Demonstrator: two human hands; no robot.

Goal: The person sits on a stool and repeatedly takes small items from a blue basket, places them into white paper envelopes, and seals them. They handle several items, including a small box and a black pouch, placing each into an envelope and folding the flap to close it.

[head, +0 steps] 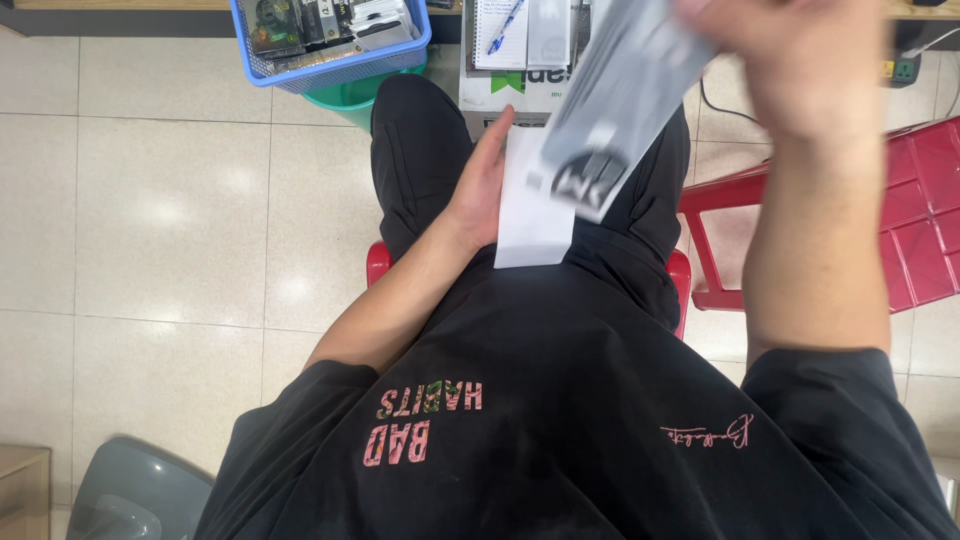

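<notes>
The left hand (483, 185) lies flat, fingers together, on the lap, its palm edge touching a white sheet (530, 225) that rests just right of it. The right hand (790, 65), raised and blurred, grips the top of a grey packet (610, 100) that hangs tilted above the sheet. Beyond the left hand sits a blue basket (330, 65); a red stool (920, 210) stands right of the right arm.

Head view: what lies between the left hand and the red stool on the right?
In the head view, a white paper slip on the lap and the grey packet the right hand holds lie between the left hand and the red stool.
</notes>
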